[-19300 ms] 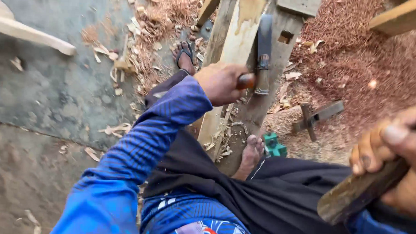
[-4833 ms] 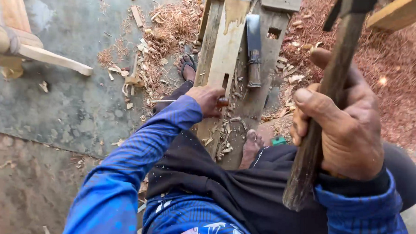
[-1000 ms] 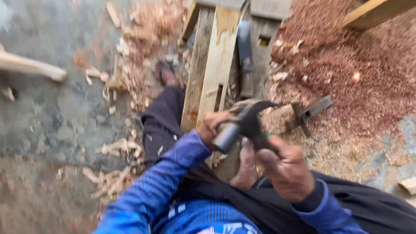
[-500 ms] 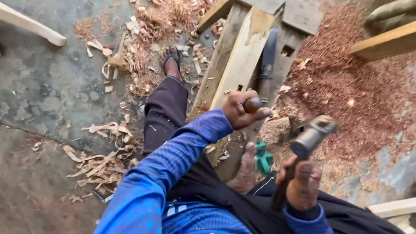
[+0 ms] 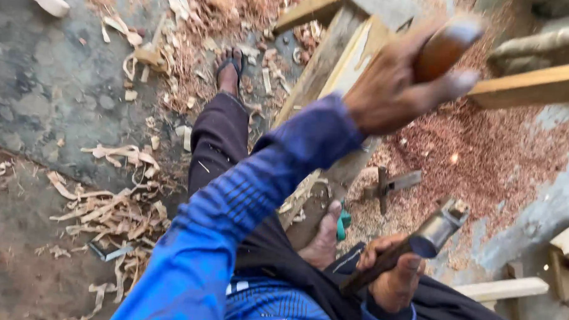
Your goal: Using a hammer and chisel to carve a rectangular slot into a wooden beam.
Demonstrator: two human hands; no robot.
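- My left hand is raised high in the head view, fingers wrapped around a rounded brown wooden handle; the hand is blurred and I cannot tell what the handle ends in.
- My right hand sits low near my lap, fist closed around the wooden shaft of a hammer, whose grey metal head points up and to the right.
- The long wooden workpiece lies on the ground between my legs, running from under my left hand down toward my right foot, which rests bare against its lower end.
- My left foot, in a sandal, is stretched out just left of the workpiece, among wood shavings on the grey concrete floor.
- Reddish sawdust covers the ground to the right of the workpiece.
- A small dark metal tool lies on that sawdust, well apart from both hands.
- A green object shows just beside my right foot; it is too hidden to identify.
- A pale timber beam crosses the upper right.
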